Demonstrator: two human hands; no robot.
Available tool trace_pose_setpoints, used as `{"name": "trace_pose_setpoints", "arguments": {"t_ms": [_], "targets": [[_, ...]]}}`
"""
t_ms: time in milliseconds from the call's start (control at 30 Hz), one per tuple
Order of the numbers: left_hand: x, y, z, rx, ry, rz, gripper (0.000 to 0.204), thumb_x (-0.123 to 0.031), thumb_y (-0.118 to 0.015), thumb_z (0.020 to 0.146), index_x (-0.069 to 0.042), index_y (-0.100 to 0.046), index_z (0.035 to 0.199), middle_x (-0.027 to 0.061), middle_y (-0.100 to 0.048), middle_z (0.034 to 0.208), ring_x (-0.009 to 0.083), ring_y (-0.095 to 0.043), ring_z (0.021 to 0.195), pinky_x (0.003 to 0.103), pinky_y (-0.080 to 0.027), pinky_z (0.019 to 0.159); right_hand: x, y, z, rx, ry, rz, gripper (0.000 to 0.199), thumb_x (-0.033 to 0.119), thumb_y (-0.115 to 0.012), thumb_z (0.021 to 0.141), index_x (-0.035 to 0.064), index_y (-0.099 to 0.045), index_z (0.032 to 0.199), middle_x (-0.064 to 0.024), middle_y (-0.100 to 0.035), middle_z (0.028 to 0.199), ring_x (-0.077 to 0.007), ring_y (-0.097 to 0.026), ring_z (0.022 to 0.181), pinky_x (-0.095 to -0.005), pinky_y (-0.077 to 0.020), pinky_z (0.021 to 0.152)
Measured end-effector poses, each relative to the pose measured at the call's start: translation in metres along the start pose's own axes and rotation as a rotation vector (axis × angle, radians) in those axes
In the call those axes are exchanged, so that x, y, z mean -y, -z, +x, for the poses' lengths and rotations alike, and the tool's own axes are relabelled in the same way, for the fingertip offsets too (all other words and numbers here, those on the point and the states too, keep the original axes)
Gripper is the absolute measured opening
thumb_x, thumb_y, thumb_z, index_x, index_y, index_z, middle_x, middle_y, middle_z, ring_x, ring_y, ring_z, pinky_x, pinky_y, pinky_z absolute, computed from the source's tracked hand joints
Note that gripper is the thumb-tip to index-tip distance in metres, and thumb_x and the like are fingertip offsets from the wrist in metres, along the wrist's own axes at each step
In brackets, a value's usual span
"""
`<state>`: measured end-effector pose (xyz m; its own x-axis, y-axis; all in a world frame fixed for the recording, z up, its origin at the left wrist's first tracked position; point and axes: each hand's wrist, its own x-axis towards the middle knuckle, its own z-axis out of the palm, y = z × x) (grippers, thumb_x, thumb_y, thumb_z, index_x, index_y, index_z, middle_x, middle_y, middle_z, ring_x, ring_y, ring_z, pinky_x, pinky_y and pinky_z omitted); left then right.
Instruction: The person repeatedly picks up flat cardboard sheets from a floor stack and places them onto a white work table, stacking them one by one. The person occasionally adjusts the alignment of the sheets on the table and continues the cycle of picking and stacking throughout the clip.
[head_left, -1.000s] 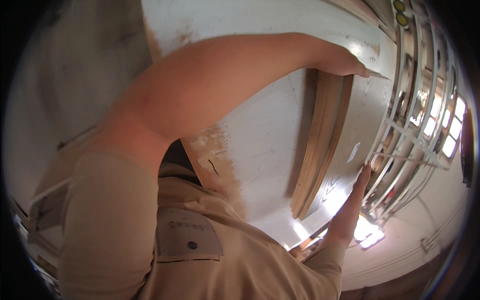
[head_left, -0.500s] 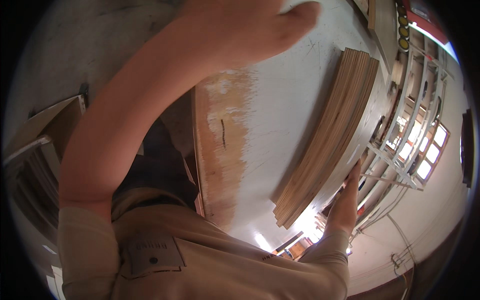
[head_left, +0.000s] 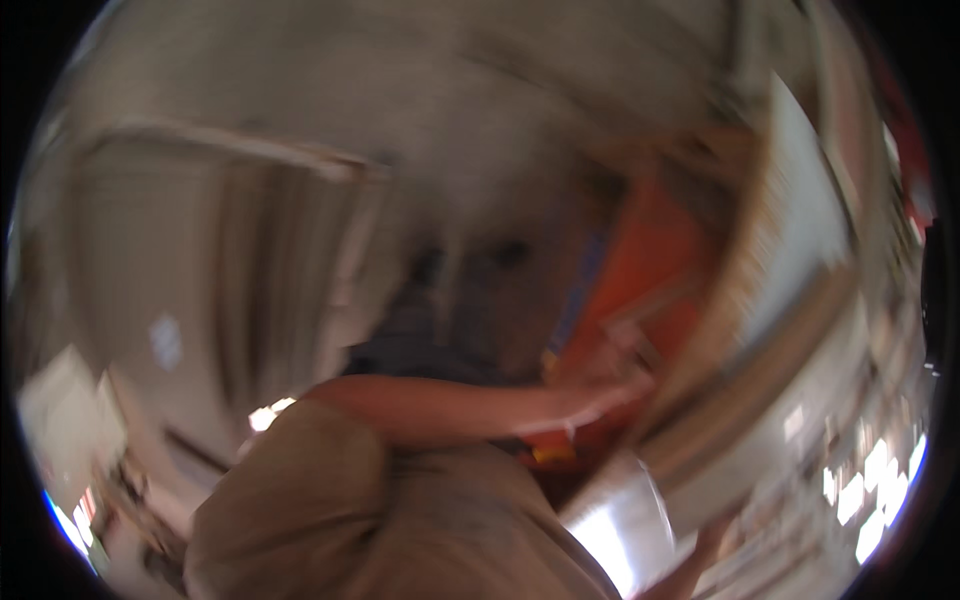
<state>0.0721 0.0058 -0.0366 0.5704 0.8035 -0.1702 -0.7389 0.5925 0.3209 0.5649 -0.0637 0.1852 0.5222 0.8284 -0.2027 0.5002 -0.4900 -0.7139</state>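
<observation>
The whole view is smeared by motion. My left forearm reaches across my body to the right, and my left hand is at the near side of the table, in front of its orange-red base. Its fingers are too blurred to read. On the lower right, my right hand shows only as a dim smear beside the stack of thin boards. Whether it touches them I cannot tell. The boards lie on the pale tabletop.
To the left, a large panel-sided unit holds several upright sheets. Grey floor stretches beyond it. My dark-clad legs are below me. Bright window light shows at the lower right.
My view has swung left, from the tabletop to the floor and the sheet-holding unit. My left arm has dropped from above the tabletop to across my body. The board stack now appears farther right.
</observation>
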Motion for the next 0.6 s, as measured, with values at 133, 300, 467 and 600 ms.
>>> {"name": "trace_pose_setpoints", "arguments": {"t_ms": [133, 300, 467, 600], "targets": [[0.045, -0.004, -0.033, 0.008, 0.070, -0.269, 0.105, -0.080, -0.047, 0.084, -0.011, -0.014, 0.156, 0.0109, -0.036, 0.147, 0.0250, -0.042, 0.127, 0.039, -0.037, 0.101, 0.003, -0.063, 0.054, -0.086, -0.083, 0.011, 0.053, 0.030, -0.042, 0.103, -0.0009, -0.035, 0.147, -0.0196, -0.048, 0.142, -0.0277, -0.047, 0.130, -0.0400, -0.0420, 0.107], [0.068, -0.048, -0.065, 0.006, -0.214, -0.050, 0.110, -0.078, -0.048, 0.085, -0.012, 0.004, 0.157, 0.0045, -0.012, 0.161, 0.0207, -0.020, 0.145, 0.039, -0.023, 0.116, 0.003, -0.114, 0.148, 0.070, 0.008, 0.179, 0.055, 0.032, -0.043, 0.103, -0.0004, -0.036, 0.146, -0.0191, -0.048, 0.142, -0.0283, -0.047, 0.130, -0.0410, -0.0411, 0.107], [0.090, -0.140, -0.068, -0.339, -0.172, 0.207, 0.121, -0.053, -0.076, 0.078, -0.005, 0.003, 0.155, 0.0189, -0.018, 0.158, 0.0294, -0.020, 0.147, 0.039, -0.021, 0.117, 0.066, -0.122, 0.166, 0.208, 0.136, 0.264, 0.056, 0.035, -0.043, 0.102, 0.0001, -0.036, 0.145, -0.0186, -0.047, 0.142, -0.0290, -0.046, 0.130, -0.0420, -0.0402, 0.107], [0.097, -0.151, -0.048, -0.614, -0.282, 0.313, 0.114, -0.047, -0.078, 0.077, -0.001, -0.006, 0.153, 0.0217, -0.028, 0.152, 0.0321, -0.028, 0.143, 0.039, -0.025, 0.116, 0.085, -0.126, 0.189, 0.289, 0.206, 0.308, 0.057, 0.037, -0.044, 0.102, 0.0004, -0.037, 0.145, -0.0182, -0.047, 0.142, -0.0295, -0.045, 0.130, -0.0428, -0.0394, 0.107]]}}
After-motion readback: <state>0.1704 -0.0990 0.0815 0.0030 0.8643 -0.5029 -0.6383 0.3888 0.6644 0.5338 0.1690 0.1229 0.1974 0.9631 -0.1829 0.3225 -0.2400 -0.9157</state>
